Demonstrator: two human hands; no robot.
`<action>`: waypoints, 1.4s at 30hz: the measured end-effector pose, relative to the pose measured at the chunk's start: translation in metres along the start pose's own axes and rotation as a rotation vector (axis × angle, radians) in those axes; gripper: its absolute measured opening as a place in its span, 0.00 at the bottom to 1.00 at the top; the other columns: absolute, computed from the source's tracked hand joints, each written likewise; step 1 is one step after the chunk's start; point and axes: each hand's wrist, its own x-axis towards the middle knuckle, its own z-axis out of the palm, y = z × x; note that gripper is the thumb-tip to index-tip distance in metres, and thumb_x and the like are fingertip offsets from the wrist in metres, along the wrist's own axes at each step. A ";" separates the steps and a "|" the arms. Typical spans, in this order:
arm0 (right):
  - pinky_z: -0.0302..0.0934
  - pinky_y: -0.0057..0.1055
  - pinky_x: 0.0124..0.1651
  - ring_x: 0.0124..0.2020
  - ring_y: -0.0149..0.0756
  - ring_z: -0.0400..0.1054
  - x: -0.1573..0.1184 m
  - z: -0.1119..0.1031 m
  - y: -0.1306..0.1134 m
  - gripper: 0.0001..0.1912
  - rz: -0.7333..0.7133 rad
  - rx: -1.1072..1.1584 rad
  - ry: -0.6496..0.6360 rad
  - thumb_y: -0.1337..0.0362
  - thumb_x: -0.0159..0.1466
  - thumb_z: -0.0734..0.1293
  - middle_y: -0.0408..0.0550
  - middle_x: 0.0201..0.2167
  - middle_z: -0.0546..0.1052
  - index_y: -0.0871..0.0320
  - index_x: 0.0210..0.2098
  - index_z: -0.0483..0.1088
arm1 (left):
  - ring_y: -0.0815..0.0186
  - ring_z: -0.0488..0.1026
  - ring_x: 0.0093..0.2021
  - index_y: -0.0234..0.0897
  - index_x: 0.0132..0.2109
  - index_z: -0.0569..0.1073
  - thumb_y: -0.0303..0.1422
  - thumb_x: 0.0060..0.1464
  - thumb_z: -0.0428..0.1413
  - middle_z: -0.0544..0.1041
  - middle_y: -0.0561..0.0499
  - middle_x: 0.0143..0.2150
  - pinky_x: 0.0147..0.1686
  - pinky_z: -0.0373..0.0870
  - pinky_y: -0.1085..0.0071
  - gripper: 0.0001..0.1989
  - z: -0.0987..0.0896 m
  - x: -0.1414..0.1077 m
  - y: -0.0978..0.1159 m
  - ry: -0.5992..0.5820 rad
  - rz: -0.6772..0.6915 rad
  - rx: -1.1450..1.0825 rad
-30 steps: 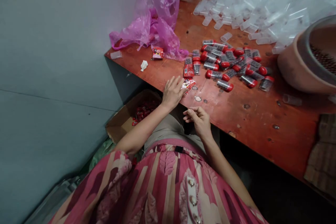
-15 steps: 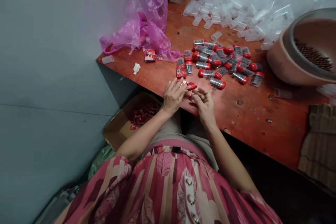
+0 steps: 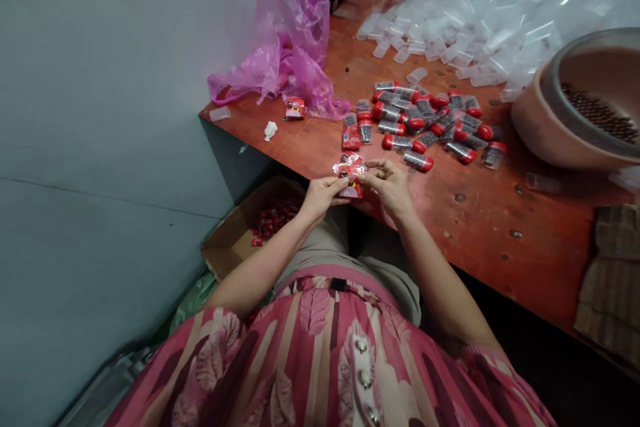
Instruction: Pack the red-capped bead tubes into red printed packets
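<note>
My left hand [image 3: 320,199] pinches the near side of a small red printed wrapper [image 3: 352,189] at the table's front edge. From the other side, the thumb and fingers of my right hand [image 3: 391,188] are closed on the same wrapper. More shiny red wrapping [image 3: 350,161] shows just beyond my fingertips; whether it is one piece with the held wrapper I cannot tell. Behind it lies a clear tube with a red wrapper [image 3: 351,137] around its lower part. Beside that sits a red-capped tube of dark beads [image 3: 365,131].
Several red-capped tubes [image 3: 417,160] are heaped on the red table [image 3: 480,213]. Empty clear tubes [image 3: 425,37] pile up at the back. A bowl [image 3: 530,107] of brown beads stands right, a pink plastic bag [image 3: 295,7] left. Below is a cardboard box [image 3: 225,247] of red packets.
My left hand has gone from lying flat over the red wrapping to pinching a wrapper nearer me. My right hand has closed on it too. The view has shifted slightly.
</note>
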 end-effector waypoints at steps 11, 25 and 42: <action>0.57 0.23 0.24 0.18 0.24 0.62 0.007 0.027 -0.002 0.18 0.038 -0.011 -0.083 0.63 0.45 0.73 0.33 0.17 0.70 0.58 0.34 0.67 | 0.73 0.71 0.24 0.30 0.26 0.75 0.39 0.33 0.67 0.74 0.51 0.24 0.25 0.73 0.76 0.16 -0.008 0.000 0.001 0.165 0.046 -0.080; 0.59 0.37 0.43 0.44 0.44 0.66 0.038 -0.002 0.005 0.15 -0.370 -1.194 0.218 0.63 0.61 0.63 0.54 0.43 0.74 0.58 0.48 0.67 | 0.71 0.73 0.24 0.28 0.27 0.75 0.38 0.36 0.66 0.76 0.49 0.24 0.28 0.75 0.74 0.16 -0.020 -0.005 0.004 0.180 -0.028 -0.160; 0.61 0.40 0.48 0.46 0.43 0.69 -0.005 -0.101 0.012 0.18 -0.416 -1.133 0.322 0.57 0.64 0.58 0.57 0.45 0.75 0.61 0.45 0.70 | 0.71 0.74 0.24 0.29 0.30 0.72 0.28 0.48 0.60 0.75 0.50 0.24 0.26 0.74 0.75 0.05 0.005 0.003 -0.001 0.184 -0.220 -0.484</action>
